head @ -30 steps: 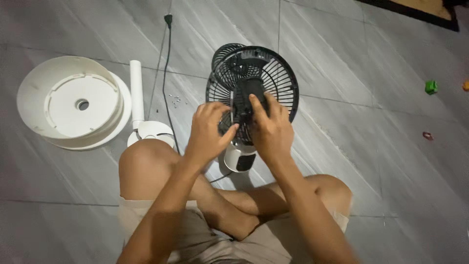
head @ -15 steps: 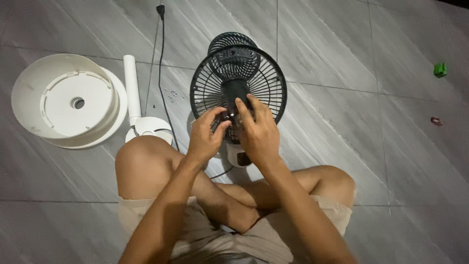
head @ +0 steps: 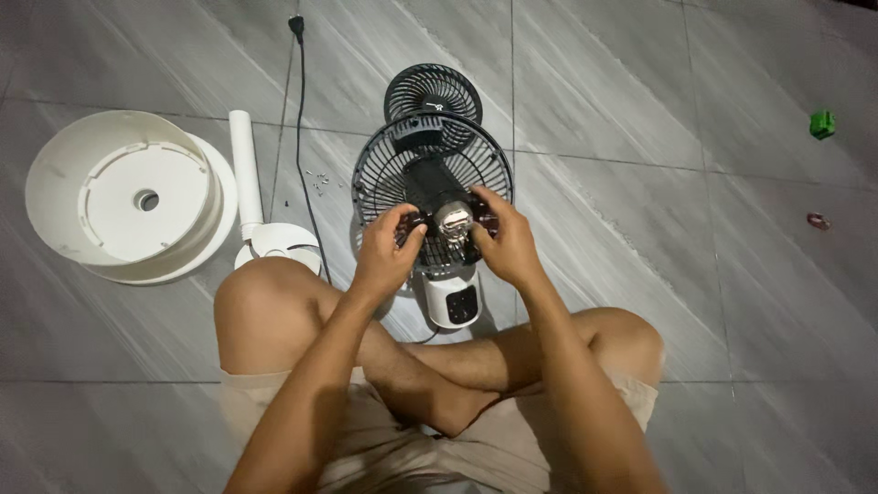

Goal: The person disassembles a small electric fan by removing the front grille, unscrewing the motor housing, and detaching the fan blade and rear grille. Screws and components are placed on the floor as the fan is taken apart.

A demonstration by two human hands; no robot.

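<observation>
1. Grey tiled floor point(head: 658, 274): wide open room right of the fan, only a small green thing point(head: 822, 123) far off; tile seams flat, nothing to catch on.
2. White round base point(head: 55, 183) and white tube point(head: 245, 155) lying left, well apart from the hands; crowded side, left knee close to the tube's foot.
3. Black fan grille point(head: 380, 174) upright on its white body point(head: 453, 302), right in front of the crossed legs; second, smaller grille point(head: 433, 91) just behind.
4. Left hand point(head: 384, 256) and right hand point(head: 510, 247): both closed on the motor hub point(head: 453, 220) at the grille's centre, left pinching thumb to finger, right curled round.
5. Step in hand, judging by this: working at the hub. Next calls for a steady hold, fingers kept off the wire ribs.
6. Loose screws point(head: 320, 178) beside the black cord point(head: 299, 110); sweeping left best avoided.
</observation>
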